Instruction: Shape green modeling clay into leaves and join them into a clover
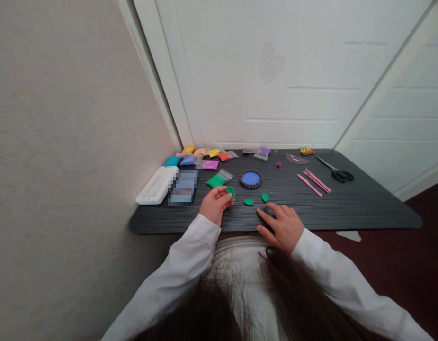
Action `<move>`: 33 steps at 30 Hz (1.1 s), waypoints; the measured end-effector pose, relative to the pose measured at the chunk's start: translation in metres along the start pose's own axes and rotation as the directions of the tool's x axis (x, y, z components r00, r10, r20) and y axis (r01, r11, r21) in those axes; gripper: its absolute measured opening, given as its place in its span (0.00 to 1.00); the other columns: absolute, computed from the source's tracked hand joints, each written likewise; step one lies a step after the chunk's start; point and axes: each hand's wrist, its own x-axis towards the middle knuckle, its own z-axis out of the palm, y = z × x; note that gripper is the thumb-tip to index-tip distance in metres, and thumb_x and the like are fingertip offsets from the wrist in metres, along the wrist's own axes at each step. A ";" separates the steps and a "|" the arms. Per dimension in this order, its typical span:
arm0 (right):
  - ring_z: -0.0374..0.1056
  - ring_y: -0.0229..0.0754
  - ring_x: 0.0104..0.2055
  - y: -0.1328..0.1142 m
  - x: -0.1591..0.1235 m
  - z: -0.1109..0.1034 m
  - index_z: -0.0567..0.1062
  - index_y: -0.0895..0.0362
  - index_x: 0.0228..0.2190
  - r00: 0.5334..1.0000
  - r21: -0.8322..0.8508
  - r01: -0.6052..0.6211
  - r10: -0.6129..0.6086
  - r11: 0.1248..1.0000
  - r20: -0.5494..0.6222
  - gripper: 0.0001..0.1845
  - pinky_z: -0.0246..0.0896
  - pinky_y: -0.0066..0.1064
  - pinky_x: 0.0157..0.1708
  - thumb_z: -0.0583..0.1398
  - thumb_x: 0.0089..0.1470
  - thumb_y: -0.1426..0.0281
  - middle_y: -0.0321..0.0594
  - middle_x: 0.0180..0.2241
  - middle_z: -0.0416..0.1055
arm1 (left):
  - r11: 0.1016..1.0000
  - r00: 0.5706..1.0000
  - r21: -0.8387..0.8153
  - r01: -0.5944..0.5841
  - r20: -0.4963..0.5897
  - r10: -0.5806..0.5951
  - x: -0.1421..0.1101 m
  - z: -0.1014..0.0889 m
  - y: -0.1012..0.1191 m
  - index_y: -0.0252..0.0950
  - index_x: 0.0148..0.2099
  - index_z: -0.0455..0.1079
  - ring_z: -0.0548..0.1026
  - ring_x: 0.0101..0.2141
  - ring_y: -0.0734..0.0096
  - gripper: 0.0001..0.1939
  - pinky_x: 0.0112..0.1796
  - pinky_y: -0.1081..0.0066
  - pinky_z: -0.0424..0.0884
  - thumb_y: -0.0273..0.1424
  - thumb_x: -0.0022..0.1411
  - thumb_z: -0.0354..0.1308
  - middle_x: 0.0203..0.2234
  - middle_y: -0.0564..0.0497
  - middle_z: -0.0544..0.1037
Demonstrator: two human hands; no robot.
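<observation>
A flattened piece of green clay (230, 190) is pinched between the thumb and fingers of my left hand (216, 203), just above the table. My right hand (283, 226) hovers at or rests on the front of the table with its fingers apart, holding nothing. Close beyond its fingertips lies a green leaf-shaped clay piece (264, 197), with a tiny green scrap (271, 193) beside it. Between my hands is another green leaf-shaped piece (249, 202). Farther back sits a blue clay disc (251, 179) ringed with a dark brown bumpy border.
Behind my left hand lies an open bag of green clay (217, 180). A phone-like slab (184, 187), partly pixelated, and a white case (157, 185) are at left. Several coloured clay packets (209, 164) line the back. Pink modelling tools (316, 181) and black-handled scissors (341, 175) lie right.
</observation>
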 end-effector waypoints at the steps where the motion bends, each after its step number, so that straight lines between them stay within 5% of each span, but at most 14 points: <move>1: 0.59 0.50 0.42 0.000 0.000 0.000 0.68 0.51 0.48 1.000 -0.003 -0.013 0.013 1.000 -0.003 0.25 0.51 0.39 0.38 0.46 0.55 0.53 0.46 0.48 0.65 | 1.000 1.000 0.000 0.000 0.001 0.000 0.000 0.000 0.000 0.33 0.30 0.67 0.72 0.20 0.78 0.15 0.26 0.74 0.66 0.24 0.36 0.66 0.20 0.56 0.74; 33: 0.61 0.45 0.38 0.006 -0.001 0.000 0.70 0.51 0.45 0.998 0.125 -0.015 0.021 0.992 -0.052 0.20 0.53 0.38 0.37 0.50 0.54 0.59 0.45 0.46 0.65 | 1.000 1.000 0.004 0.001 0.009 -0.001 -0.001 -0.001 0.000 0.33 0.30 0.67 0.72 0.20 0.78 0.16 0.26 0.74 0.67 0.25 0.35 0.66 0.20 0.56 0.73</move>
